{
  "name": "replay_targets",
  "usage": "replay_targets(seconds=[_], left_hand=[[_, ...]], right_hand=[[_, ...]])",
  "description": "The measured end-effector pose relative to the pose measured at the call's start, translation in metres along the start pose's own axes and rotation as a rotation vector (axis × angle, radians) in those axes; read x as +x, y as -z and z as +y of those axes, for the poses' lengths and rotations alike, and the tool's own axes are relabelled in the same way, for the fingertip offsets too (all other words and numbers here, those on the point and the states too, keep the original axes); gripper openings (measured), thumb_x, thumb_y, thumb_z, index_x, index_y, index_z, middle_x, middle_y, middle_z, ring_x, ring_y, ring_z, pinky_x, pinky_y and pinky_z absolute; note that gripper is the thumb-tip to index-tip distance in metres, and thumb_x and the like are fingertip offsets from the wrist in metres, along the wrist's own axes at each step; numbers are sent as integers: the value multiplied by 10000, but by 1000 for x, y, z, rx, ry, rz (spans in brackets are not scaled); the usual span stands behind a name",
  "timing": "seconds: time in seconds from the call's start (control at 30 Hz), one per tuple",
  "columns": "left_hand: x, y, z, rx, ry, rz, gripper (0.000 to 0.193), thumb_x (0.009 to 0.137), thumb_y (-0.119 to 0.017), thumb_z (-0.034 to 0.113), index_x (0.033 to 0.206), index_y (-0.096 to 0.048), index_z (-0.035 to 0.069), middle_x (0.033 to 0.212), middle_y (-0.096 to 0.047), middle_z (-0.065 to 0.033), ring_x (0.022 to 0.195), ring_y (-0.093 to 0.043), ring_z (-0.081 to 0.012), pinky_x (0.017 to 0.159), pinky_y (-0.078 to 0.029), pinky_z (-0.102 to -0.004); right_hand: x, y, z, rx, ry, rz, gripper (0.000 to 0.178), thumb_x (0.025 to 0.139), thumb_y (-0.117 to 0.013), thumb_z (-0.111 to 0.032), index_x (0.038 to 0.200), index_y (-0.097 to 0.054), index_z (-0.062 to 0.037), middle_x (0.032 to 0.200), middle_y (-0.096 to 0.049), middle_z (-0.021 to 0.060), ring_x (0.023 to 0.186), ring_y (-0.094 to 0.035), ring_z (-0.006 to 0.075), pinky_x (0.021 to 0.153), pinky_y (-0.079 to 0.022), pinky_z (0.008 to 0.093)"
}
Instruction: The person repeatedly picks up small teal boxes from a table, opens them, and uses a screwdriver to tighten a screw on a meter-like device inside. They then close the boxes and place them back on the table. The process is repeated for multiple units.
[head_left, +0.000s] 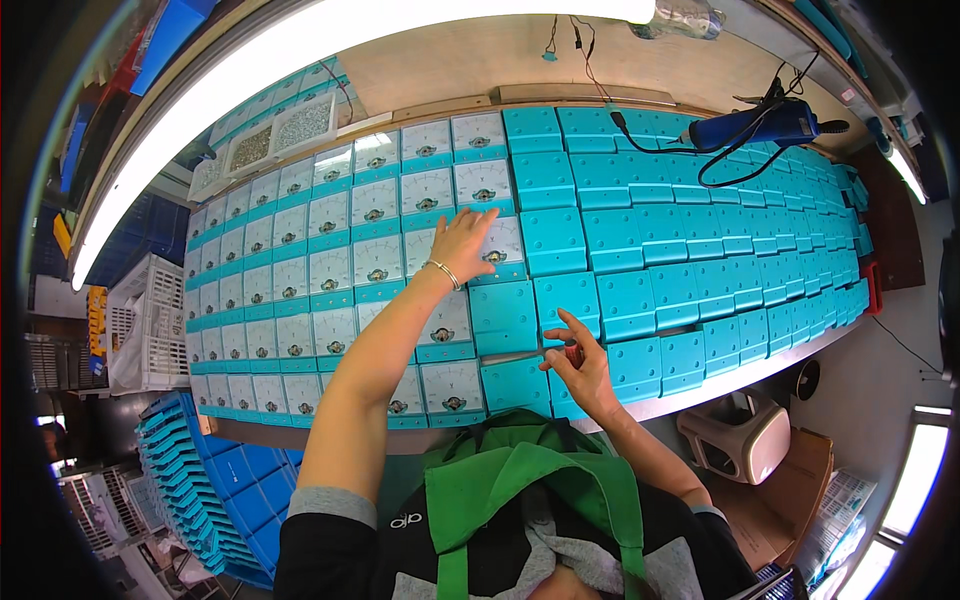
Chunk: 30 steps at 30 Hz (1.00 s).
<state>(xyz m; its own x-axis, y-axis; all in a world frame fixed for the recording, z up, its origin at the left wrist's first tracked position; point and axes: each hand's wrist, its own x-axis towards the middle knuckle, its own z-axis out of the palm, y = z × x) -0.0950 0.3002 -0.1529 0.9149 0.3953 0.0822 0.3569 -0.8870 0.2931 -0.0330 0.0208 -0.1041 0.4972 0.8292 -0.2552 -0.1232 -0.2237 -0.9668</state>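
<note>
Rows of analog panel meters with white dial faces and teal lower strips cover the left half of the bench. My left hand lies with spread fingers over one panel meter at the right end of these rows, touching its face. Teal plastic housings fill the right half, their dial faces not showing. Above the nearer housings is my right hand, its index finger raised and its other fingers curled around something small and dark red. What that thing is I cannot make out.
A blue electric screwdriver hangs with its cable over the far right housings. Trays of small metal parts stand at the back left. Stacked blue and teal trays are at the lower left, a plastic stool at the lower right.
</note>
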Motion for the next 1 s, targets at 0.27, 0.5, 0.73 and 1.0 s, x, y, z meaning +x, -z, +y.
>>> replay_targets(seconds=[0.27, 0.5, 0.73, 1.0], left_hand=[[-60, 67, 64, -535, -129, 150, 963, 549, -840, 242, 1382, -388, 71, 1280, -484, -166, 1184, -460, -334, 1012, -367, -409], [-120, 81, 102, -788, -68, 2, 938, 583, -834, 286, 1378, -399, 46, 1242, -509, -166, 1114, -527, -311, 965, -411, -376], [-155, 110, 118, -721, -134, -46, 994, 583, -822, 290, 1417, -335, 52, 1273, -471, -172, 1158, -449, -345, 1014, -344, -424], [-177, 124, 139, -666, -202, -63, 1002, 555, -874, 256, 1389, -368, 30, 1269, -475, -179, 1138, -474, -346, 978, -385, -424]], right_hand=[[9, 14, 1, 643, -316, -87, 523, 934, -533, -412, 1335, -436, -92, 1060, -635, 86, 832, -636, 129, 456, -342, 213], [-14, 10, 8, 883, -482, -432, 746, 785, -608, -632, 1286, -467, -98, 1099, -594, 102, 822, -596, 144, 566, -483, 244], [-30, 24, 3, -1173, 75, 76, 1025, 579, -858, -338, 1427, -320, -131, 1355, -370, 231, 1150, -461, 365, 833, -523, 424], [-68, 8, -5, -228, -160, -314, 385, 747, -730, -42, 1111, -613, -4, 922, -659, 51, 747, -569, 85, 694, -501, 255]])
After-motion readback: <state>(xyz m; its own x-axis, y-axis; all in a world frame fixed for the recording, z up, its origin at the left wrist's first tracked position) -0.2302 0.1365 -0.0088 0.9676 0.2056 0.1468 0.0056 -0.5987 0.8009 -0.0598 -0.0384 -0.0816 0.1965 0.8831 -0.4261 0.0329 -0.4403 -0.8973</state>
